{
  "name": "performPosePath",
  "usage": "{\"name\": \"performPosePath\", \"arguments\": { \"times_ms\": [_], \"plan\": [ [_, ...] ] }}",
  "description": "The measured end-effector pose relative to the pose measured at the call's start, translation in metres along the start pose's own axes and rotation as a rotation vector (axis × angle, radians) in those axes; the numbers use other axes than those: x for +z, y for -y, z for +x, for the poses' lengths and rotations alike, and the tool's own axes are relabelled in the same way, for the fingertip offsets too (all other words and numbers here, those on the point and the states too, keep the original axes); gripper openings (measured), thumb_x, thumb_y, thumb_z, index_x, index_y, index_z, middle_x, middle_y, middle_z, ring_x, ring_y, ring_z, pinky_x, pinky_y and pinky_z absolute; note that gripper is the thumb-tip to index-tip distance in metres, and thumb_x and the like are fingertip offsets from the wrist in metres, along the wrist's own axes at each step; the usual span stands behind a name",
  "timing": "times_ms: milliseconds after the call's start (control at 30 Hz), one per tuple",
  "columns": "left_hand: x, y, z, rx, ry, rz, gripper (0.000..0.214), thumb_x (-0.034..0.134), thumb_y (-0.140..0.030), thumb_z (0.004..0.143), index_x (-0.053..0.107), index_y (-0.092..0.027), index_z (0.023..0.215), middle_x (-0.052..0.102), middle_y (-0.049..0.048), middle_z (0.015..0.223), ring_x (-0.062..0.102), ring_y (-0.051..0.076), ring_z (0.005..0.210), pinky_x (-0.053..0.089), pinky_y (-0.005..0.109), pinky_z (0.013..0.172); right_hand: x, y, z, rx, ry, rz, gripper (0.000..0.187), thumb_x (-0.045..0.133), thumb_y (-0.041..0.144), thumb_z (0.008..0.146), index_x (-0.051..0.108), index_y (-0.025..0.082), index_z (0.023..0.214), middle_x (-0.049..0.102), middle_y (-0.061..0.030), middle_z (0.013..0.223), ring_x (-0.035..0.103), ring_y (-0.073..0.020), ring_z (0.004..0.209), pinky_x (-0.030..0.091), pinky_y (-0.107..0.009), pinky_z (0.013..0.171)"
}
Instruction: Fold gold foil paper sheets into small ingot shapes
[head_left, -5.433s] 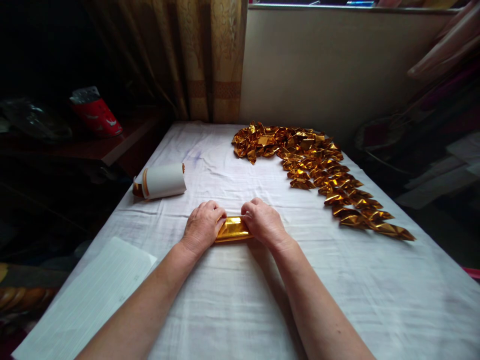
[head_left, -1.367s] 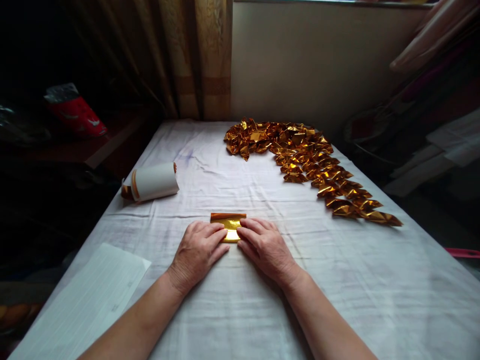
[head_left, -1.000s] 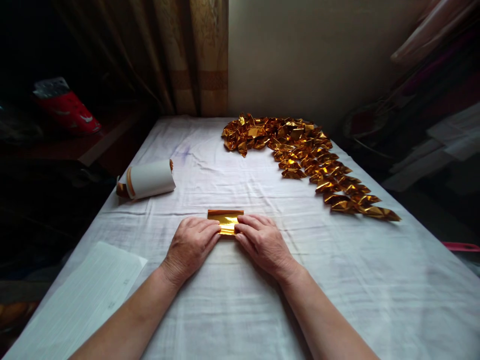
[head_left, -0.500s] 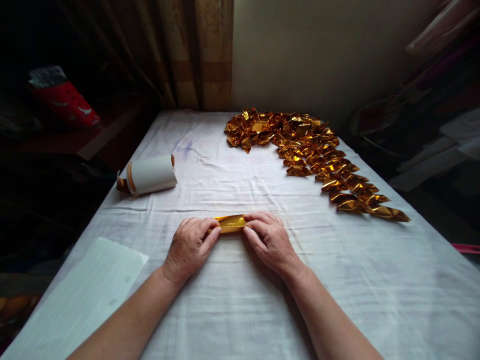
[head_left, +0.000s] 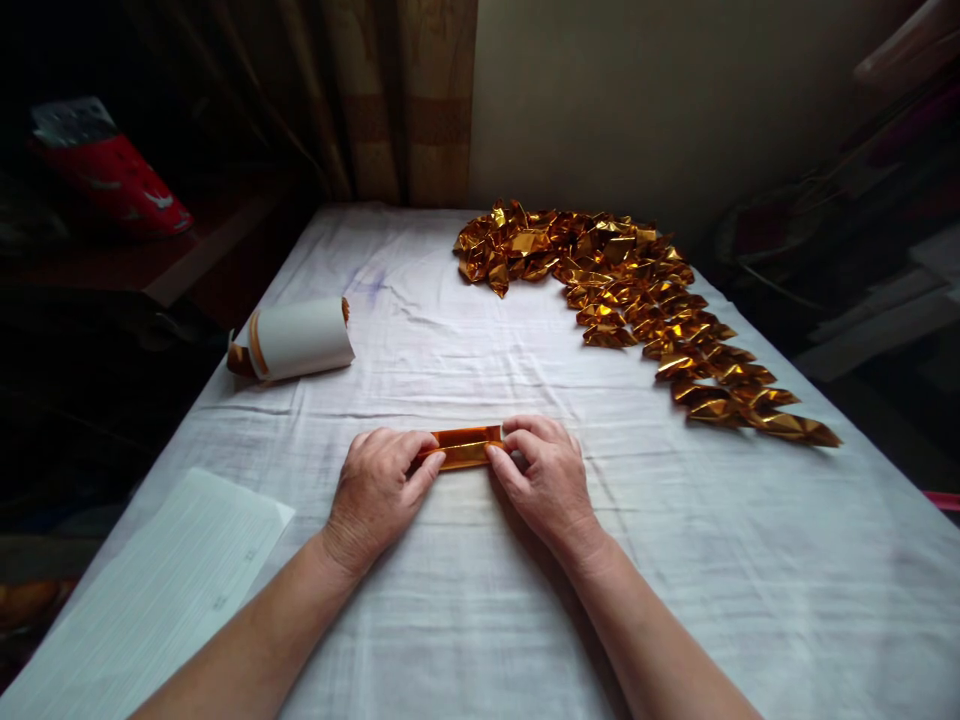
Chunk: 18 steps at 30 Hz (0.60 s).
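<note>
A shiny gold foil paper (head_left: 466,449), folded into a narrow strip with a lengthwise crease, lies crosswise between my hands at the middle of the table. My left hand (head_left: 384,492) pinches its left end between thumb and fingers, which cover that end. At the other end my right hand (head_left: 546,482) has its thumb on the lower edge and its fingers bent at the upper corner. To the right and farther back, many folded gold foil pieces (head_left: 630,280) lie heaped and in overlapping rows.
A white cloth (head_left: 450,590) covers the table. On the left lies a white paper roll (head_left: 304,340) with gold foil inside. Nearer me is a pale lined sheet (head_left: 172,570). A red packet (head_left: 116,180) sits on a dark side surface, and a curtain (head_left: 405,110) hangs behind.
The foil strip now shows a darker inner face with a fold along its length. My right fingers have shifted slightly right and opened a little from the thumb. The view has tilted slightly.
</note>
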<state>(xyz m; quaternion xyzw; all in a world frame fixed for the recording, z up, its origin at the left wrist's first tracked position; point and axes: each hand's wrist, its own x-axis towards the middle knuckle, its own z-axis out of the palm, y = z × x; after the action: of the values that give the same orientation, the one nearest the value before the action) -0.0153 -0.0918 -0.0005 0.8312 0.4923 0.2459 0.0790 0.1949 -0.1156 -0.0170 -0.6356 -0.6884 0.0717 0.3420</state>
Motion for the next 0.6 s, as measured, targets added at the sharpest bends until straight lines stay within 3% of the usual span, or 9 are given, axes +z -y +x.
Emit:
{"name": "performPosePath", "arguments": {
  "times_ms": [600],
  "plan": [
    [-0.0012, -0.002, 0.002, -0.033, 0.032, 0.071, 0.013, 0.058, -0.034, 0.09, 0.064, -0.023, 0.084, 0.07, 0.0009, 0.078, 0.06, 0.022, 0.076, 0.039, 0.037, 0.074, -0.0005, 0.0051, 0.0003, 0.038, -0.003, -0.019, 0.015, 0.064, 0.027, 0.084, 0.06, 0.023, 0.069, 0.069, -0.0032, 0.102, 0.059, -0.0228, 0.098, 0.039, -0.038, 0.085]
  ]
}}
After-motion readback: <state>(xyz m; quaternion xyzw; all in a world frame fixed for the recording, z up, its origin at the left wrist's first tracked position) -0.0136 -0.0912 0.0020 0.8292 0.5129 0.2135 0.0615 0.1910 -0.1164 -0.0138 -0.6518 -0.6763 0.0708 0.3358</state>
